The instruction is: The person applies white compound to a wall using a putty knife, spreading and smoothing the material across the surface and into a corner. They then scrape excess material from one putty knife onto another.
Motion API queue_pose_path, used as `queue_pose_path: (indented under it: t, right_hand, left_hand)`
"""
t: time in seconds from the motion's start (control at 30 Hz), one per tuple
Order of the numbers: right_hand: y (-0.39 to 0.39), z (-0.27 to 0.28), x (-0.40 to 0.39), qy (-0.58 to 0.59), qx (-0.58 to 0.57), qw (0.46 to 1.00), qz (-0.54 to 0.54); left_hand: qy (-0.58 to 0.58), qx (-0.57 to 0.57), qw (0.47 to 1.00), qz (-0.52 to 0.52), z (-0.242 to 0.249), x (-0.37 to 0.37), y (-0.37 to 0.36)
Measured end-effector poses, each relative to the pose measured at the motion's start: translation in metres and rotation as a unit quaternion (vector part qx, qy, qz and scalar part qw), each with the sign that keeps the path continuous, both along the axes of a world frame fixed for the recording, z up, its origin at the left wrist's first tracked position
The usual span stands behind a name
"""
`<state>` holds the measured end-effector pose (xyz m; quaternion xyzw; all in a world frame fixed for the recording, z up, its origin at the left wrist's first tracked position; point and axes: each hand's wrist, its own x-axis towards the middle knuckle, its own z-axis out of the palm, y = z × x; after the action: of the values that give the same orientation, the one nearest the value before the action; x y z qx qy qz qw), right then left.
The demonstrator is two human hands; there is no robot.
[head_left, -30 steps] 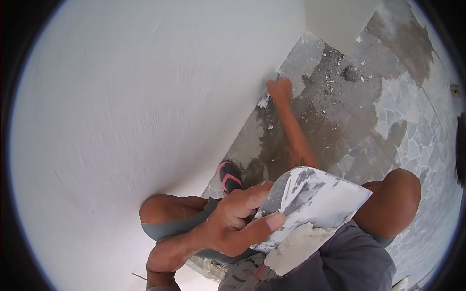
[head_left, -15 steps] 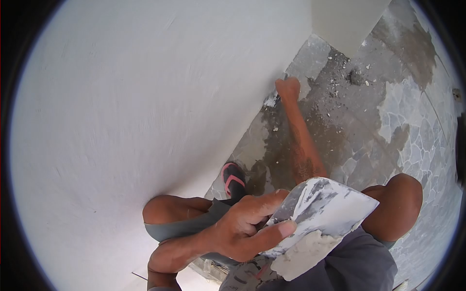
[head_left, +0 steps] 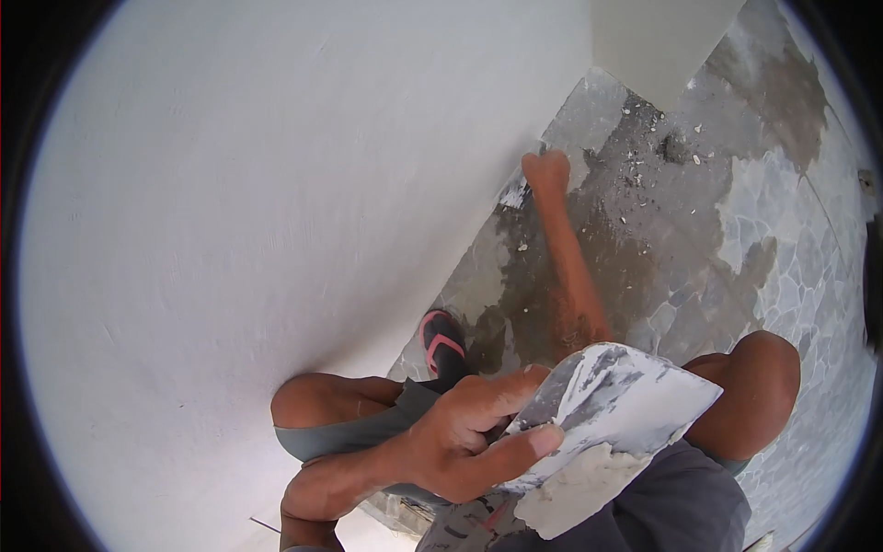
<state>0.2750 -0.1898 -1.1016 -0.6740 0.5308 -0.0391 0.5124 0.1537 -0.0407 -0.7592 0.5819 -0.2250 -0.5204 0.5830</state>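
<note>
My left hand point(head_left: 474, 437) grips a flat metal plate point(head_left: 635, 396) by its near edge, thumb on top. White smears cover the plate, and a thick lump of putty point(head_left: 584, 488) sits along its lower edge. Further off, my right hand point(head_left: 548, 173) is closed low at the foot of the white wall point(head_left: 276, 184). It holds a putty knife point(head_left: 515, 192), whose white-smeared blade shows beside the fist, against the bottom of the wall. The knife's handle is mostly hidden by the fingers. Part of my right forearm is covered by the plate.
The grey floor point(head_left: 662, 239) has wet patches and scattered white crumbs, with a stone pattern at the right. My foot in a black and pink sandal point(head_left: 443, 340) stands near the wall. Another wall point(head_left: 658, 46) meets the first at the top.
The plate in my left hand has dropped very slightly in view. My right hand stays at almost the same spot at the wall's foot with the putty knife.
</note>
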Motion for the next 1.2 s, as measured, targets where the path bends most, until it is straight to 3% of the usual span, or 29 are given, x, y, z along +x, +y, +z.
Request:
queue_pose_path:
  t: [0.3, 0.4, 0.5, 0.6, 0.7, 0.77, 0.9, 1.1, 1.2]
  right_hand:
    - [-0.002, -0.002, 0.001, 0.002, 0.002, 1.000, 0.007]
    - [-0.002, -0.014, 0.008, -0.045, -0.033, 0.998, -0.005]
    - [0.002, -0.005, -0.002, 0.005, -0.021, 1.000, 0.016]
    - [0.003, -0.001, -0.002, -0.032, -0.069, 0.997, -0.025]
    - [-0.008, -0.021, 0.017, 0.018, 0.008, 0.999, 0.030]
    - [-0.009, -0.025, 0.003, 0.028, -0.014, 0.999, 0.033]
    - [-0.003, 0.004, -0.008, 0.021, 0.018, 0.999, 0.019]
    - [-0.008, -0.016, 0.009, 0.034, 0.008, 0.998, 0.055]
    - [-0.004, 0.013, -0.007, 0.024, -0.005, 1.000, -0.004]
  left_hand:
    - [0.007, 0.003, 1.000, -0.010, 0.003, 0.001, -0.003]
    - [0.003, -0.002, 1.000, 0.027, -0.002, -0.003, 0.002]
    - [0.009, 0.008, 1.000, 0.000, 0.002, 0.000, -0.002]
    - [0.011, -0.001, 1.000, 0.007, 0.000, 0.001, -0.002]
    - [0.012, 0.006, 1.000, 0.013, -0.002, -0.002, 0.004]
    - [0.009, -0.001, 1.000, 0.014, -0.004, -0.004, 0.002]
    - [-0.001, -0.016, 0.999, -0.046, 0.001, 0.006, 0.003]
    - [-0.021, -0.022, 0.999, 0.023, -0.002, 0.001, -0.005]
    - [-0.016, -0.017, 1.000, -0.003, -0.001, 0.005, -0.007]
